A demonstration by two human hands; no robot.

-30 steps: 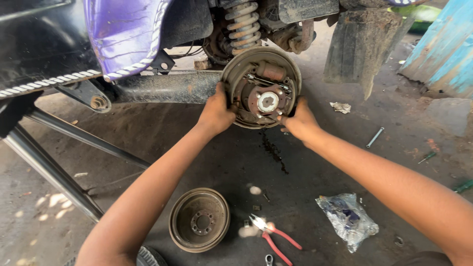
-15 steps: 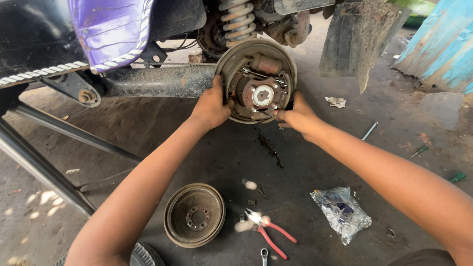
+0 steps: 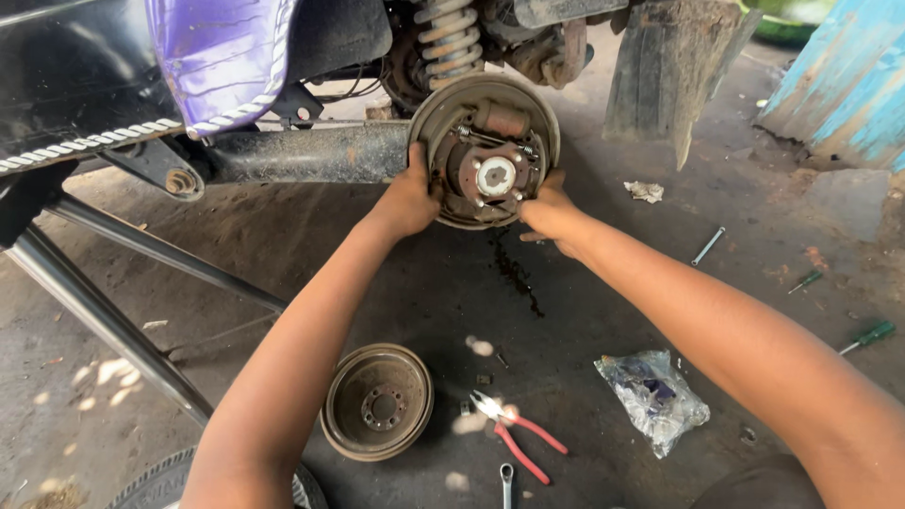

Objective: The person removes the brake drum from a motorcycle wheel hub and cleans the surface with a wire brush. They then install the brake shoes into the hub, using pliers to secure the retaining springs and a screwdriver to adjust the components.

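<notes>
Basically clamped on the exposed brake assembly (image 3: 485,151) from both sides, left hand (image 3: 411,196) gripping its left rim, right hand (image 3: 550,212) its lower right edge, hub facing near, equally close, removed drum (image 3: 378,401) lying on the near floor.

Loose drum (image 3: 378,402), red-handled pliers (image 3: 519,434), plastic bag (image 3: 652,398)
</notes>
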